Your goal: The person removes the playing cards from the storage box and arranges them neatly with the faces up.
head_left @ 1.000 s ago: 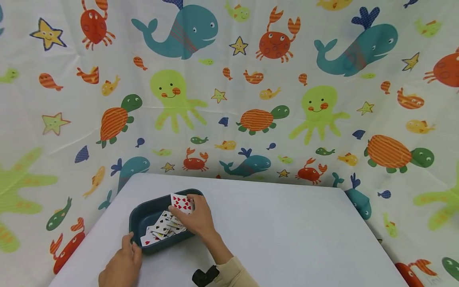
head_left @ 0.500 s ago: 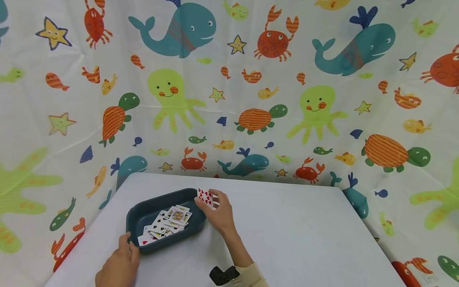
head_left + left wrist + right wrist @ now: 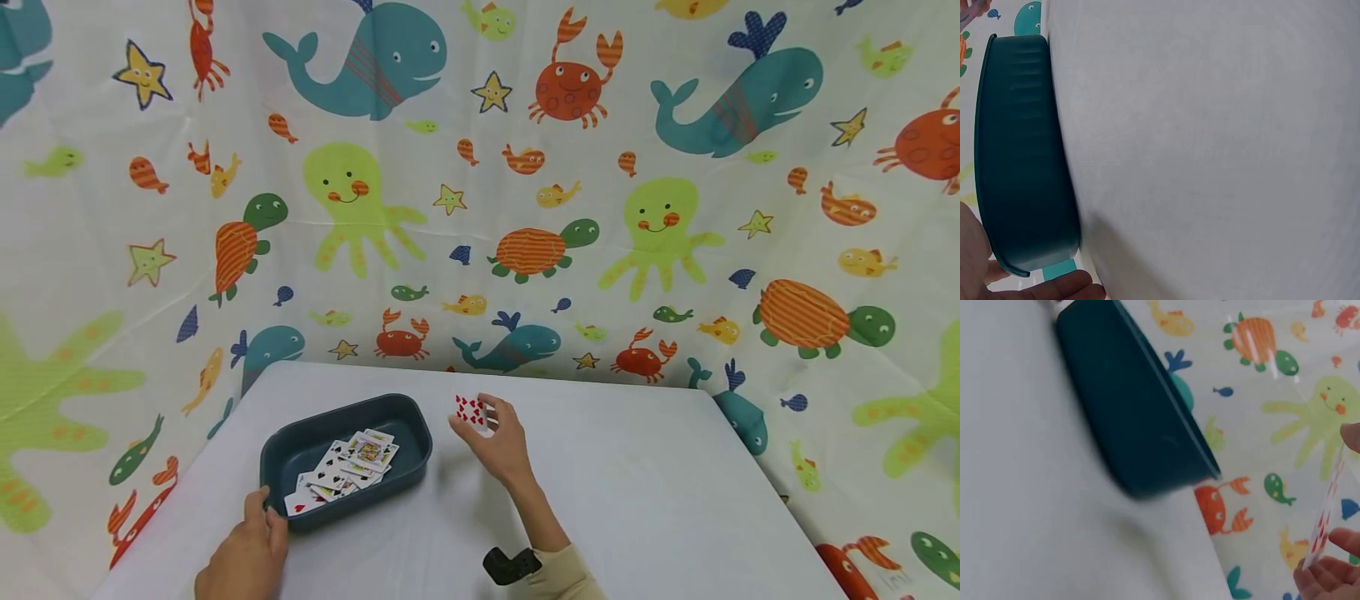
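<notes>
At the tray's (image 3: 360,502) near left corner, the left hand (image 3: 243,546) grips its end; from there the tray's long axis slants away rightward. Inside it lies a loose card pile (image 3: 360,461). Just off the tray's right end, the right hand (image 3: 501,443) pinches a hearts card (image 3: 470,412) above the desk (image 3: 637,492). Behind the tray hangs a patterned cloth (image 3: 450,292).

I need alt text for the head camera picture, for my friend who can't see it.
A right hand holds up a hearts playing card beside a dark teal tray of cards, whose corner the left hand holds. Behind the white table hangs a sea-animal cloth.
</notes>
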Demonstrator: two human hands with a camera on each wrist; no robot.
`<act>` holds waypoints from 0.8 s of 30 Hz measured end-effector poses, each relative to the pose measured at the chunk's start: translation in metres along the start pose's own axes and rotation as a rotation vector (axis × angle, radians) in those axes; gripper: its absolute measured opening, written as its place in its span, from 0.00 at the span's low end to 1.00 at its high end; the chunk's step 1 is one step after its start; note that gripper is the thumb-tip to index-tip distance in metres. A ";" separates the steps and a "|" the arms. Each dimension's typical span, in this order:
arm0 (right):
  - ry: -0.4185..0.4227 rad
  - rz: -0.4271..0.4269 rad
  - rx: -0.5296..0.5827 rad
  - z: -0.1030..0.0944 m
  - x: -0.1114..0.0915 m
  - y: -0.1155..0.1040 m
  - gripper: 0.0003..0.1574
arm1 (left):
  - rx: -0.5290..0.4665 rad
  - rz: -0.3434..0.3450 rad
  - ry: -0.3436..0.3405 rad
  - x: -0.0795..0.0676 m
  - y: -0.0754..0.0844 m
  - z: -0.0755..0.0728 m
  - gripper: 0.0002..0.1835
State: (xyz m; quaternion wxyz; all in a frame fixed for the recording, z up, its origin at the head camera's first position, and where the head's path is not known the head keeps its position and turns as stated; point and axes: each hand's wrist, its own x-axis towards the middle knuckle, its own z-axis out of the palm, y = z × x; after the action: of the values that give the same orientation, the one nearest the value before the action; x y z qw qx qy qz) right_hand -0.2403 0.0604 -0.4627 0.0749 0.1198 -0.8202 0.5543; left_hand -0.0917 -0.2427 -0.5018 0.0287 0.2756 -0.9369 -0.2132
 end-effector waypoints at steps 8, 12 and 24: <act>-0.071 -0.072 -0.158 -0.020 0.005 0.024 0.46 | 0.011 0.011 0.024 -0.001 0.000 0.001 0.25; -0.140 -0.126 -0.276 -0.024 0.010 0.035 0.48 | 0.005 0.010 0.010 0.000 0.000 0.001 0.25; -0.421 -0.321 -0.596 -0.037 0.031 0.047 0.51 | 0.010 0.008 -0.002 0.002 -0.001 0.001 0.25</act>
State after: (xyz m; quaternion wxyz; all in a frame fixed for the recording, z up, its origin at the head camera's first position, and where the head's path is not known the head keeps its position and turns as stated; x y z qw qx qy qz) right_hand -0.2835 0.1083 -0.4832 0.0222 0.3306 -0.9133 0.2368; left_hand -0.0933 -0.2441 -0.5032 0.0270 0.2717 -0.9391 -0.2088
